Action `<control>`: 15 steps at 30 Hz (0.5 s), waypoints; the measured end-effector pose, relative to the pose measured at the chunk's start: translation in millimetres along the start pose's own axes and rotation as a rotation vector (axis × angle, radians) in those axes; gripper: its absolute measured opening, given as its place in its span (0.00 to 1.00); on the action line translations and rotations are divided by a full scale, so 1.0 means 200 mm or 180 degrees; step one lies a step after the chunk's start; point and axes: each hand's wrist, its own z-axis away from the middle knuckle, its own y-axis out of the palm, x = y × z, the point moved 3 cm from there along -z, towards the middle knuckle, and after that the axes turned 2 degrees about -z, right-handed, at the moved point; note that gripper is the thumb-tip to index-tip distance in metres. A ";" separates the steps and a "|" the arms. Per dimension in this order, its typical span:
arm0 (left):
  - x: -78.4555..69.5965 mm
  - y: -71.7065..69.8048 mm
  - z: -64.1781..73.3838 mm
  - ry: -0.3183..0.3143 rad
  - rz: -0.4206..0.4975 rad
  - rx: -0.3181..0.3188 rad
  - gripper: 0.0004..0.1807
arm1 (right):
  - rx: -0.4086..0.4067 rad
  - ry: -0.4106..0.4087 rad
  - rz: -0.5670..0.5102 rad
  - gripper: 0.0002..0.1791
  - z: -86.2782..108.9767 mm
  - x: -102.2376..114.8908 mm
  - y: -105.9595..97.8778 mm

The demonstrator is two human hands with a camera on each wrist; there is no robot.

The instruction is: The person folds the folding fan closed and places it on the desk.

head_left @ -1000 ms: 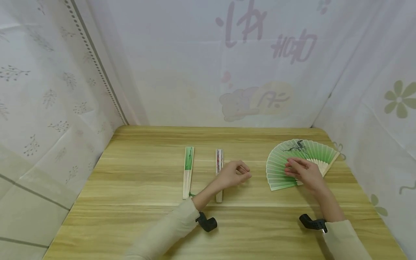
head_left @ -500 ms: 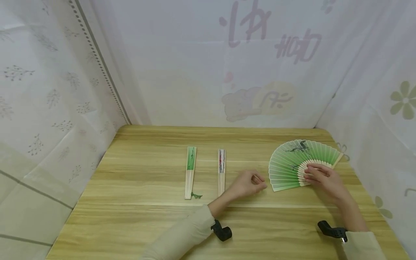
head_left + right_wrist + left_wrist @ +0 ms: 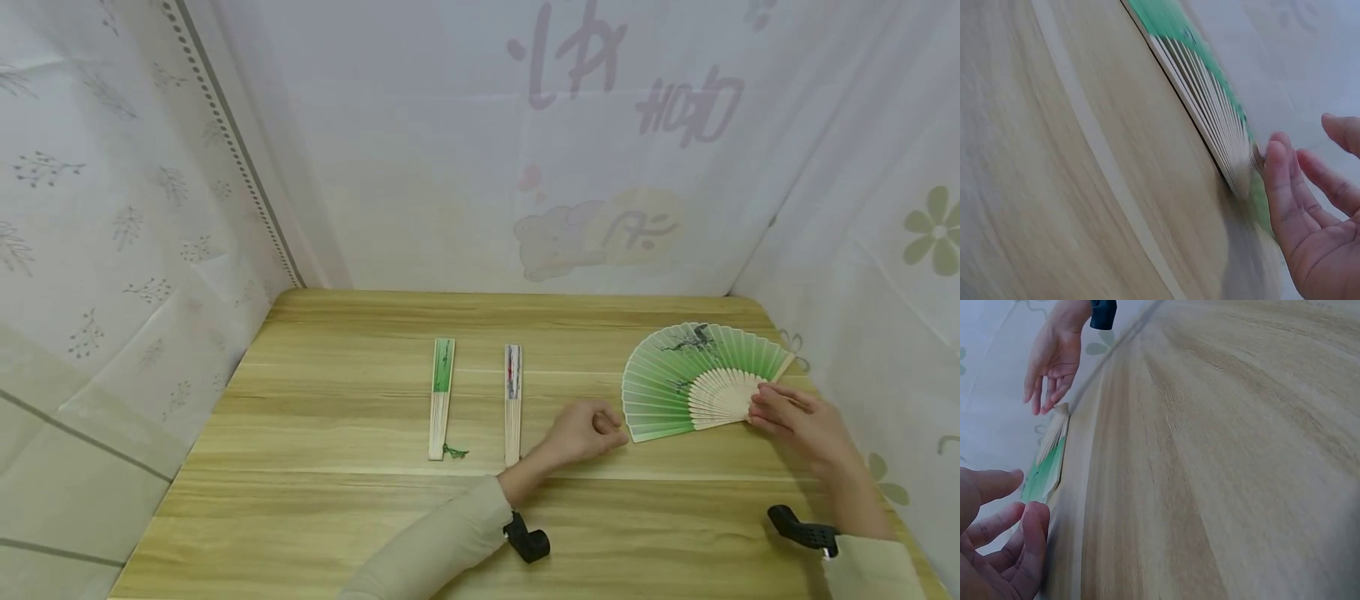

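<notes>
A green folding fan (image 3: 667, 375) lies spread on the right of the table, with a dark branch and bird print and pale wooden ribs. My right hand (image 3: 802, 425) is at its rib end, fingertips right by the pivot. In the right wrist view the fingers (image 3: 1282, 187) are relaxed and the thumb stands apart. My left hand (image 3: 585, 431) hovers near the fan's lower left corner, fingers loosely bent and holding nothing. Left of that hand lie two folded fans: a white one (image 3: 513, 400) with a red and grey print, and a green one (image 3: 441, 400) with a green tassel.
The wooden table (image 3: 337, 517) carries all three fans. Pale printed curtains (image 3: 420, 167) enclose its back and both sides. The right curtain stands close behind the spread fan's pivot end.
My right hand has slid from over the fan's green leaf rightward to its pivot end. My left hand has moved right, off the white folded fan, towards the spread fan.
</notes>
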 end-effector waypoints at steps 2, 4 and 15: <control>0.00 0.01 0.00 0.0003 -0.0063 -0.0057 0.08 | -0.0130 0.0052 0.0004 0.15 0.01 0.01 -0.03; -0.01 0.01 0.00 -0.0007 -0.0128 -0.0087 0.08 | -0.0234 0.0092 0.0015 0.14 0.02 0.01 -0.06; -0.06 0.06 -0.02 -0.0105 -0.0592 -0.0230 0.10 | -0.0466 0.0311 -0.0085 0.13 0.00 0.00 -0.13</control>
